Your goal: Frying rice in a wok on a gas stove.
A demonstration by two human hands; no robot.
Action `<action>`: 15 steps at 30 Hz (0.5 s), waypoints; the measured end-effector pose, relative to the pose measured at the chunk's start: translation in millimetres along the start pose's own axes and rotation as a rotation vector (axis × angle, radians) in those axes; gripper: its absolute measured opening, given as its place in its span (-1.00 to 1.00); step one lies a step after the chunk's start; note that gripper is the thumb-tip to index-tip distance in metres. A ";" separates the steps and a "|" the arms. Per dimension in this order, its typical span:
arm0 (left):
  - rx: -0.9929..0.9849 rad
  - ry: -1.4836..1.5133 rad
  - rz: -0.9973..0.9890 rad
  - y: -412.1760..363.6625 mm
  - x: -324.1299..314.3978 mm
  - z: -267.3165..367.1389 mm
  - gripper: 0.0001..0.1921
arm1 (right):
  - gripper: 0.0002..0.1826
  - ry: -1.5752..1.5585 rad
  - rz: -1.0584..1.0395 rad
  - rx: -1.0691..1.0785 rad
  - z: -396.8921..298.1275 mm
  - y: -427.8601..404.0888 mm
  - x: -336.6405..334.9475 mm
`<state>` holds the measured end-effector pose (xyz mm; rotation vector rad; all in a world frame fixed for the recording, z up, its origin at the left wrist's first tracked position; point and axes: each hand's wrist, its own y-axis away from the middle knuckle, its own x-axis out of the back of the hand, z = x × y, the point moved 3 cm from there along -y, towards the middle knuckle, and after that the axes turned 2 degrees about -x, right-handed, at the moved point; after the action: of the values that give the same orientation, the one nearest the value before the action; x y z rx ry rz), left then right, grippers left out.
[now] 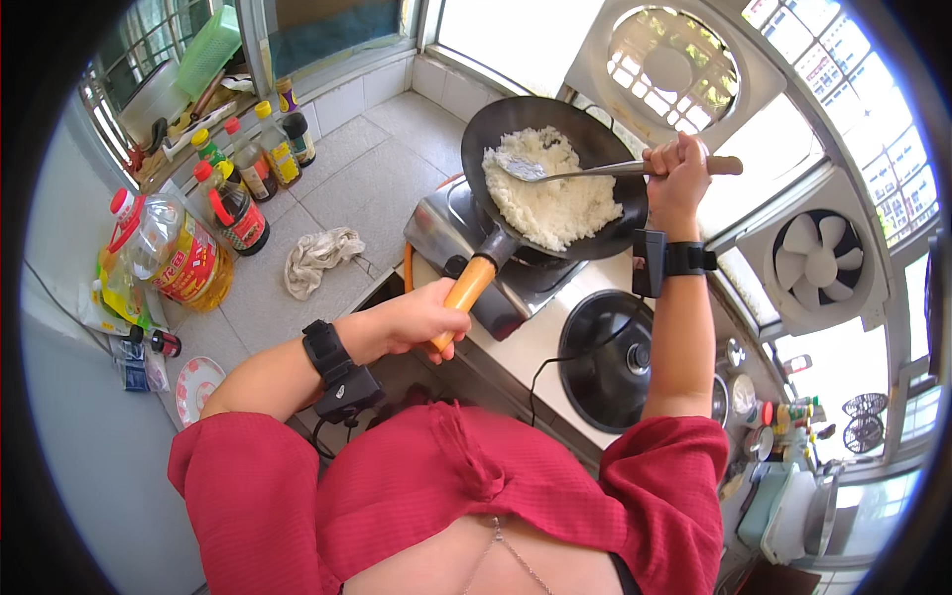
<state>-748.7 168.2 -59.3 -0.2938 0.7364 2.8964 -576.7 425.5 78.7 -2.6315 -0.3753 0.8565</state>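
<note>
A dark wok (483, 141) is tilted above a metal gas stove (439, 223), with white rice (554, 208) spread inside it. My left hand (428, 320) is closed round the wok's wooden handle (468, 294). My right hand (678, 175) grips the long handle of a metal spatula (595, 171), whose wooden end sticks out to the right of the fist. The spatula's blade lies on the rice at its left side, with some grains on it. Whether the wok touches the burner is hidden beneath it.
A black domed lid (606, 361) lies on the counter right of the stove. A crumpled cloth (321, 260), a large oil bottle (178, 253), several sauce bottles (249, 160) and a patterned plate (199, 383) are at the left. Fans (818, 249) and windows line the wall.
</note>
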 end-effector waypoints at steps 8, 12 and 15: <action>0.021 0.010 0.013 0.7 9.8 -5.0 -0.57 | -0.67 0.108 -0.204 -0.093 -39.1 60.5 -8.3; -0.005 0.013 -0.010 -1.3 5.6 -1.6 -0.57 | -0.68 -0.024 -0.130 0.047 -6.1 69.4 4.2; 0.004 0.013 -0.007 3.2 5.9 -6.4 -0.58 | -0.68 0.068 -0.094 0.067 -14.7 58.8 -15.4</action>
<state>-754.0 162.8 -64.6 -0.3145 0.7410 2.8889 -571.6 363.4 74.1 -2.5519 -0.4405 0.7352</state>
